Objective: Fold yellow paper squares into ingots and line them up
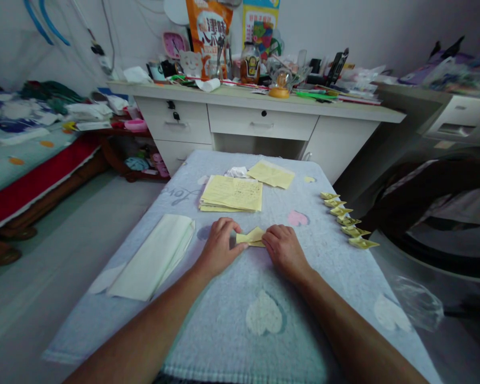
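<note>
Between my hands is a small piece of folded yellow paper [253, 236], with a raised peak at its middle. My left hand [223, 242] pinches its left end between thumb and fingers. On the opposite end, my right hand [284, 248] has its fingers closed on the paper, hiding that tip. Just beyond lies a stack of yellow paper sheets [232, 193] with writing on the top one. Along the right edge of the table stands a row of several folded yellow paper boats [363, 243].
A blue-grey cloth with hearts covers the table [224, 320]. Folded white paper [154, 258] lies at left. More yellow sheets [272, 174] and crumpled white tissue [237, 172] lie at the back. Behind stands a cluttered white desk [260, 121]; a washing machine [460, 122] is at right.
</note>
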The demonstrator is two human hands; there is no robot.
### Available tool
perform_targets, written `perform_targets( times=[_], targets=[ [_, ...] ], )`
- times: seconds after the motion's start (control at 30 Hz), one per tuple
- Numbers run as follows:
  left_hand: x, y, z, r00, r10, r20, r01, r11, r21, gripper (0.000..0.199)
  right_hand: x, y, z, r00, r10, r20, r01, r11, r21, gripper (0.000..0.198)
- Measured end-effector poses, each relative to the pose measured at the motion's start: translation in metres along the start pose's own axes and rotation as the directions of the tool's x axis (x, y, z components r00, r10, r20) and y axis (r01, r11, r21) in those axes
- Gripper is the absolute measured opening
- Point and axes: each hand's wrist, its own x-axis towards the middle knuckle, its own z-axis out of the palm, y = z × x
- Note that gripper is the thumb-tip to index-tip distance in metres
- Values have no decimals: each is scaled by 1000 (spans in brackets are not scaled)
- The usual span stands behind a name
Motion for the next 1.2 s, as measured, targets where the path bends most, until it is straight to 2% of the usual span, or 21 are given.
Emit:
perform_targets(
  times=[0.13, 0.23, 0.3, 0.37, 0.47, 0.53, 0.63, 0.7, 0.87, 1.0, 1.1, 1.2],
  targets=[
    [-4, 13, -3, 990, -31, -136, 31, 1000, -2, 30, -1, -2, -4, 986, 123, -113, -110, 988, 109, 25],
    [-7, 20, 0, 998, -14, -57, 8, 994, -111, 28, -4, -6, -3, 974, 176, -143, -126, 945, 301, 24],
    [-10, 23, 4, 1000, -9, 18, 12, 981, -193, 29, -5, -10, 0, 963, 222, -151, -134, 884, 447, 18],
    [-12, 23, 8, 998, 17, 67, 0, 969, -248, 37, -6, -14, 4, 953, 282, -108, -157, 770, 619, 12],
    [-13, 22, 11, 995, 34, 93, -7, 961, -275, 42, -7, -20, 10, 951, 309, 25, -185, 500, 846, 5],
    [-13, 22, 12, 995, 41, 89, -13, 956, -294, 48, -7, -23, 13, 954, 290, 72, -177, 354, 918, 8],
    [-12, 24, 13, 994, 64, 85, -34, 947, -320, 53, -7, -24, 13, 961, 261, 88, -160, 269, 950, 13],
    [-12, 26, 14, 994, 76, 82, -45, 943, -329, 52, -8, -24, 12, 962, 256, 91, -165, 284, 945, 12],
    [-13, 30, 16, 993, 94, 77, -60, 932, -357, 50, -9, -22, 14, 959, 273, 71, -177, 386, 905, 18],
    [-15, 32, 15, 992, 103, 71, -67, 918, -392, 60, -9, -20, 16, 950, 309, 37, -177, 439, 881, 17],
    [-16, 32, 15, 992, 35, 119, 22, 893, -450, 70, -9, -20, 15, 952, 304, 24, -187, 521, 833, 9],
    [-15, 32, 15, 988, -57, 143, 119, 874, -471, 70, -10, -21, 11, 963, 270, 2, -183, 647, 740, 10]
  ],
)
